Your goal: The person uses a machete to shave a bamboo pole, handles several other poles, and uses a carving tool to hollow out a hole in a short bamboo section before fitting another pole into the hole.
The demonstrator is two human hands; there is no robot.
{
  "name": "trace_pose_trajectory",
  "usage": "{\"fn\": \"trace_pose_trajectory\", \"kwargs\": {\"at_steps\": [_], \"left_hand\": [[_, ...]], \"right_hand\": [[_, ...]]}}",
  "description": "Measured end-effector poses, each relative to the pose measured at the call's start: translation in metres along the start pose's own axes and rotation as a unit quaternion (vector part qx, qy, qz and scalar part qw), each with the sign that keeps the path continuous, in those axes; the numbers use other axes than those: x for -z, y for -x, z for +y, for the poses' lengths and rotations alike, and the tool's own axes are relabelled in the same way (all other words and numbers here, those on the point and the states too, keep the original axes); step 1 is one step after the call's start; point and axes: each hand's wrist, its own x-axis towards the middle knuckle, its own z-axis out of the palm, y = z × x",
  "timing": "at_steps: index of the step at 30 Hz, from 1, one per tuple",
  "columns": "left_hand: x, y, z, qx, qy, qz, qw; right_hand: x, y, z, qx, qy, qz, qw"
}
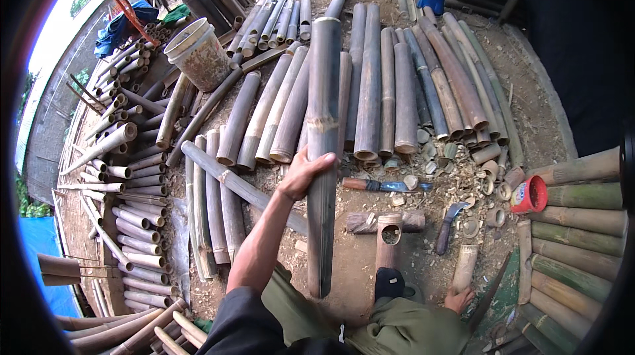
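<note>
Bucket (196,54) left of laid bamboo poles (370,84)

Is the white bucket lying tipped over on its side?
No, the white bucket stands upright among the bamboo poles, its open mouth facing up.

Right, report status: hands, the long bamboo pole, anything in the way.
Left hand grips long bamboo pole, held upright. Right hand rests low by a short bamboo piece. Knife and offcuts lie right of pole.
</note>
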Motion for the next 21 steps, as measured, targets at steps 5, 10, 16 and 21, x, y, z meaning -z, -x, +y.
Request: {"fn": "trace_pose_trajectory", "kwargs": {"at_steps": [5,10,16,21], "left_hand": [[-0.033,0.033,0.002,-0.033,-0.081,-0.022,0.996],[-0.063,0.078,0.03,-0.102,-0.115,-0.042,0.987],[-0.125,0.093,0.066,-0.182,-0.062,-0.105,0.976],[-0.149,0.094,0.042,-0.259,-0.108,-0.126,0.951]], "right_hand": [[0.002,0.026,0.035,-0.146,0.031,-0.058,0.987],[-0.018,0.043,0.065,-0.051,0.009,-0.072,0.996],[-0.005,0.054,0.061,-0.011,-0.072,-0.055,0.996],[0.031,0.065,0.032,0.024,-0.225,-0.041,0.973]]}}
